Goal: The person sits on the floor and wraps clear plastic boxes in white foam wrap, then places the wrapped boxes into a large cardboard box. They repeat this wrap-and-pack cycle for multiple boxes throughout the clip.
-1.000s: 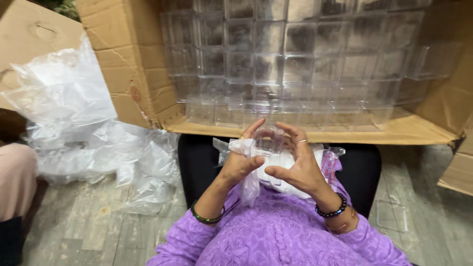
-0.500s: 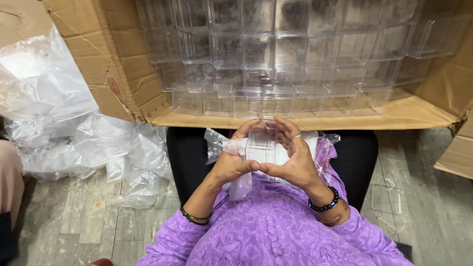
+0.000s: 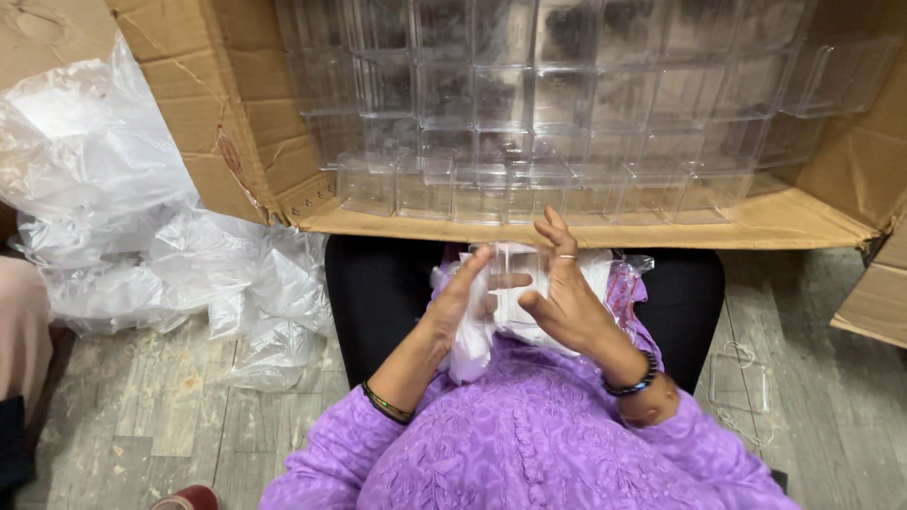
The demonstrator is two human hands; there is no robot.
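Observation:
A small clear plastic box [image 3: 512, 281] sits upright over my lap, pressed between my two palms. My left hand [image 3: 460, 300] lies flat against its left side with fingers stretched upward. My right hand [image 3: 559, 288], with a ring on one finger, presses its right side, fingers also extended. A white cloth or plastic wrap [image 3: 470, 340] is bunched under the box on my purple clothing. Just beyond my hands lies a big cardboard carton [image 3: 236, 142] on its side, filled with rows of several clear plastic boxes [image 3: 529, 123].
Crumpled clear plastic bags [image 3: 142, 236] are heaped on the floor at the left. One loose clear box [image 3: 742, 382] lies on the floor at the right. Another cardboard piece [image 3: 874, 302] stands at the right edge. Someone's limb [image 3: 24, 331] shows at the far left.
My fingers have straightened from a curled grip around the clear box into flat palms pressing its sides. The view has shifted slightly downward toward my lap.

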